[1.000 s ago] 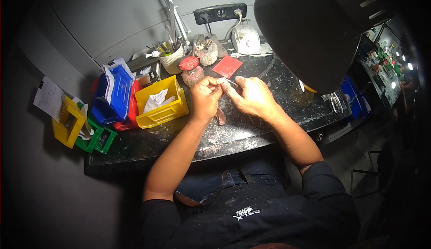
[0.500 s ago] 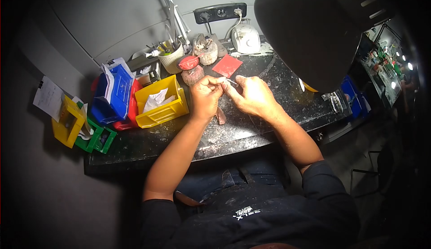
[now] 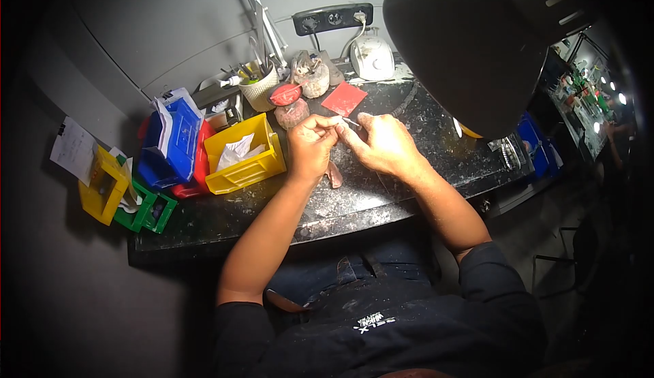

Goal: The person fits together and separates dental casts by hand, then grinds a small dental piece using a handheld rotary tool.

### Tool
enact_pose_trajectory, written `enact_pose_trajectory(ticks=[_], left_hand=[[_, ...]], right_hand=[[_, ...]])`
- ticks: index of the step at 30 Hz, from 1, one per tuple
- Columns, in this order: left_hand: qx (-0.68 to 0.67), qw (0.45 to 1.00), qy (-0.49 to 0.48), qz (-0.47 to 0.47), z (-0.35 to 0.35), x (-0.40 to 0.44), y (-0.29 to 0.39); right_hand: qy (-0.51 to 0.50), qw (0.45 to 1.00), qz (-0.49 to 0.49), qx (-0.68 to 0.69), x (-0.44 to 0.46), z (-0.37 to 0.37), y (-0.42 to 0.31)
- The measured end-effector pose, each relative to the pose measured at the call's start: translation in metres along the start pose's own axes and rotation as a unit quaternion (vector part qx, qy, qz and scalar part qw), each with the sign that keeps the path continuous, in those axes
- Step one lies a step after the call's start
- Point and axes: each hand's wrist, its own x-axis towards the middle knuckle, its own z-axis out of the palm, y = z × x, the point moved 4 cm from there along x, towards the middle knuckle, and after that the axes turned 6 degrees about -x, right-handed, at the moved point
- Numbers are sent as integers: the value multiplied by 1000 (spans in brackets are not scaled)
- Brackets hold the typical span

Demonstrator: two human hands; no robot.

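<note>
Over the black bench my left hand [image 3: 312, 149] and my right hand [image 3: 390, 146] meet fingertip to fingertip under bright light. The left fingers are closed in a pinch; what sits between them is too small and overlit to name. From my right hand's closed fingers a thin metallic rod [image 3: 351, 123] reaches toward the left fingertips. Just beyond the hands lies a flat red square sheet [image 3: 345, 99]. Below the left hand a pinkish-brown piece [image 3: 333, 176] rests on the bench. A red-topped item [image 3: 285, 94] and a pinkish lump [image 3: 292, 114] stand beyond my left hand.
To the left are a yellow bin [image 3: 246, 154] with papers, a blue bin [image 3: 172, 143] and a green bin [image 3: 155, 211]. Behind stand a tool cup [image 3: 259, 93] and a white device [image 3: 372, 58]. A large dark lamp shade [image 3: 463, 51] overhangs the right side.
The hands keep almost the same pose and place. The whole view has shifted very slightly; nothing else visibly moved.
</note>
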Motion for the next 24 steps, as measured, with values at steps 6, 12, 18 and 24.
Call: enact_pose_trajectory(ticks=[6, 12, 18, 24], left_hand=[[0, 1000, 1, 4, -1, 0, -1], [23, 1000, 5, 1, 0, 0, 1], [-27, 999, -21, 21, 2, 0, 7], [-35, 998, -32, 32, 8, -2, 15]], right_hand=[[-4, 1000, 2, 3, 1, -1, 0], [3, 1000, 17, -17, 2, 1, 6], [11, 1000, 9, 21, 2, -8, 10], [52, 996, -57, 42, 1, -10, 7]])
